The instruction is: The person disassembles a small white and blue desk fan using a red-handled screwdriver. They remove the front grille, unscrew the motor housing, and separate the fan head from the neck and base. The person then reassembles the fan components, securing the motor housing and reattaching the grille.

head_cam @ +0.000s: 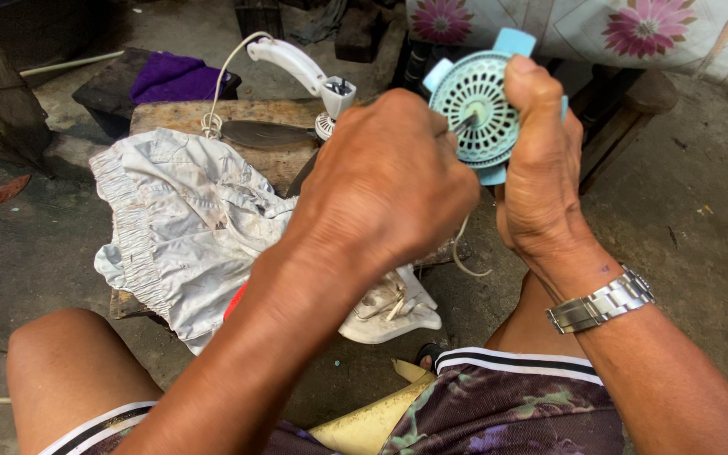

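My right hand [543, 181], with a metal watch [602, 302] on its wrist, grips a round light-blue slotted plastic part [475, 108] and holds it upright in front of me. My left hand [385, 181] is closed around a thin dark tool [463, 124]. Only the tool's tip shows, and it touches the white hub at the middle of the blue part. The handle is hidden inside my fist.
A wooden block [254, 111] carries a crumpled white cloth [183, 223], a dark metal blade [267, 133] and a white corded handle piece [297, 66]. A purple cloth [174, 77] lies behind it, floral fabric [600, 25] hangs at the top right, and my bare knees are below on concrete floor.
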